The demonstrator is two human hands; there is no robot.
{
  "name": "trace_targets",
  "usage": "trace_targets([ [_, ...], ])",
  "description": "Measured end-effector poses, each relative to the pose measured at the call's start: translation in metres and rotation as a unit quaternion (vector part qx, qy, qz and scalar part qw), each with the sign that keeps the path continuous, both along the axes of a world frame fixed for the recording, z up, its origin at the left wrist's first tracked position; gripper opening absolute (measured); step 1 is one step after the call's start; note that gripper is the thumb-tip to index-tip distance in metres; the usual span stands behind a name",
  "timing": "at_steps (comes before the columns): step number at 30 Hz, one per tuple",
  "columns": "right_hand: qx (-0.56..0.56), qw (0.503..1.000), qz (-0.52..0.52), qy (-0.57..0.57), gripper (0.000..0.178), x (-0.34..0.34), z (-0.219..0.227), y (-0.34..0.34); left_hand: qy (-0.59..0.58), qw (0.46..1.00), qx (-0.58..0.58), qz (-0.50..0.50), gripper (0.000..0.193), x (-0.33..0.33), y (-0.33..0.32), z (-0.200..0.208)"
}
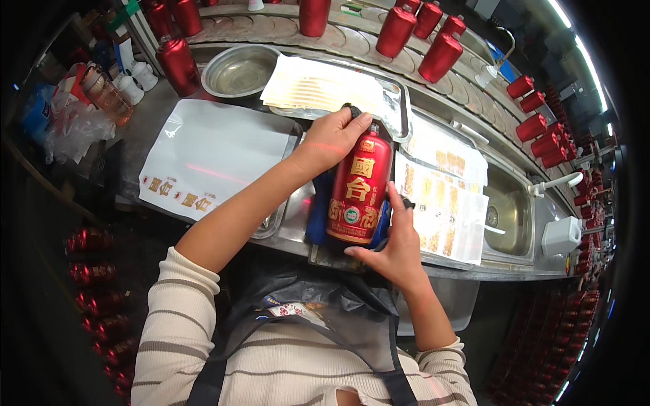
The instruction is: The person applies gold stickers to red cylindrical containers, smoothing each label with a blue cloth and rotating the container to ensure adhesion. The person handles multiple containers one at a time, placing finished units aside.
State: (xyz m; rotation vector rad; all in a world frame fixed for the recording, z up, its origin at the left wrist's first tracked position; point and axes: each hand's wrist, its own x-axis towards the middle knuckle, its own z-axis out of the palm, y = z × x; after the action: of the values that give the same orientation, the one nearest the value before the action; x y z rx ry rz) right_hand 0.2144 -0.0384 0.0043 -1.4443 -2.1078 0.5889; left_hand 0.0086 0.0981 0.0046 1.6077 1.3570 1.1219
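Observation:
A red bottle (362,186) with gold characters and a small green-and-white round mark lies tilted in front of me, its neck pointing away. My left hand (335,139) is closed around the neck, and a black cover shows on one of its fingers. Beside the lower right of the bottle is my right hand (399,243), thumb spread near the base and fingers along the side. Its grip looks loose, and a finger also wears a black cover. Under the bottle, a blue support (317,220) shows at both sides.
White decal sheets (443,203) with gold designs lie right of the bottle, near a steel sink (508,213). To the left is a large white sheet (217,155). Behind stand a steel bowl (240,71), stacked sheets (318,84) and a conveyor (257,30) carrying red bottles.

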Motion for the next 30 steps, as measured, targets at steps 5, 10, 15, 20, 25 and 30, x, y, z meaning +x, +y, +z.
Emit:
trace_targets([
  [5,-0.008,0.995,0.016,0.095,0.116,-0.022,-0.026,0.016,-0.009,0.993,-0.112,0.03,0.057,0.011,0.007,0.002],
  [10,-0.073,0.97,0.068,0.222,0.121,-0.025,-0.002,-0.029,-0.019,0.999,0.002,0.032,0.043,-0.001,-0.004,-0.026],
  [15,-0.126,0.945,0.26,0.155,0.118,-0.031,0.005,-0.035,-0.171,0.983,-0.017,-0.067,0.02,-0.13,-0.146,0.033],
  [20,-0.009,0.901,0.43,-0.059,0.107,-0.116,0.032,-0.017,0.142,0.955,0.126,0.229,0.024,-0.177,-0.326,0.093],
  [25,-0.176,0.908,0.368,0.097,0.093,-0.132,0.039,-0.018,0.33,0.75,-0.033,0.572,0.02,-0.184,-0.503,0.069],
  [30,-0.167,0.907,0.368,0.117,0.076,-0.108,0.02,0.023,0.424,0.478,-0.182,0.748,0.029,-0.207,-0.674,0.008],
])
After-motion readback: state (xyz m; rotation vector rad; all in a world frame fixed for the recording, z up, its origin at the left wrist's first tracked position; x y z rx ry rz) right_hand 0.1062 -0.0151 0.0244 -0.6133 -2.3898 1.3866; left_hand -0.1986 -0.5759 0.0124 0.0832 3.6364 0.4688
